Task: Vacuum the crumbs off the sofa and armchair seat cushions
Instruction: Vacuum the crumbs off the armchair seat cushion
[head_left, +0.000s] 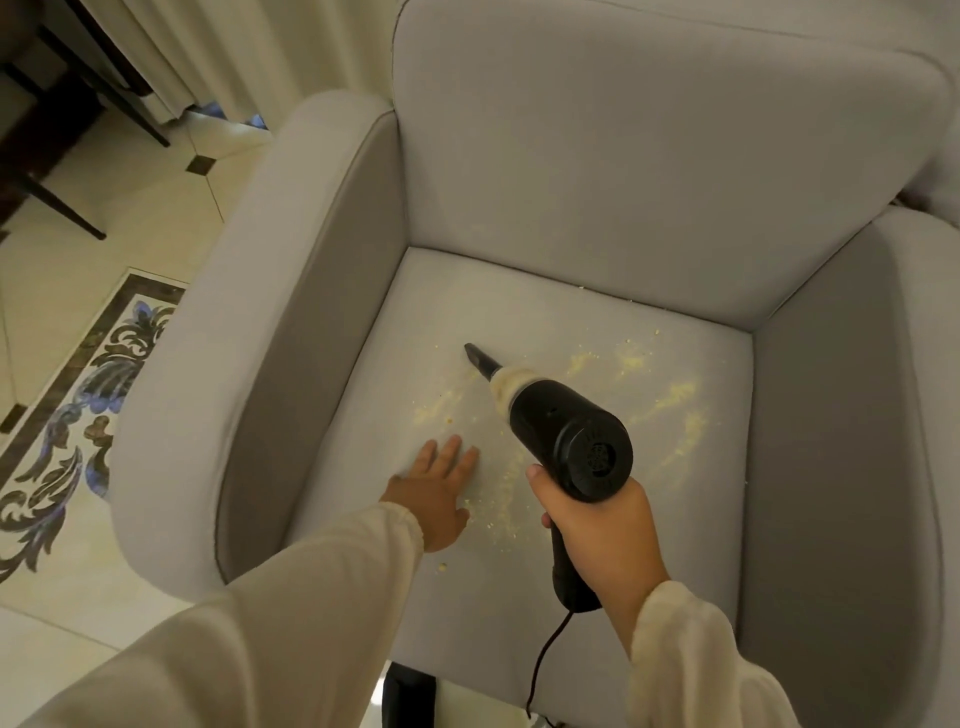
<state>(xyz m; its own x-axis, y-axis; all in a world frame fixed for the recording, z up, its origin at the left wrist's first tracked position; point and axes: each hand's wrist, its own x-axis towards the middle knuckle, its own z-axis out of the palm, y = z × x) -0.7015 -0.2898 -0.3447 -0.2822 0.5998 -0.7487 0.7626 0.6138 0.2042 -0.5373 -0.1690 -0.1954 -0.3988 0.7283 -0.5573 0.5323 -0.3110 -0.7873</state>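
A grey armchair fills the view, and its seat cushion (597, 597) is strewn with yellowish crumbs (670, 395), thickest right of centre and along the middle. My right hand (608, 540) grips the handle of a black corded handheld vacuum (566, 431). Its narrow black nozzle (480, 358) points up and to the left, with its tip down at the cushion near the centre. The clear dust chamber behind the nozzle holds pale crumbs. My left hand (439, 488) rests flat on the cushion left of the vacuum, fingers spread.
The armchair's left armrest (208, 364), right armrest (883, 415) and backrest (649, 171) wall in the seat. The vacuum's cord (540, 660) hangs over the seat's front edge. Tiled floor with a dark patterned border (78, 415) lies left; dark furniture legs (57, 202) stand at top left.
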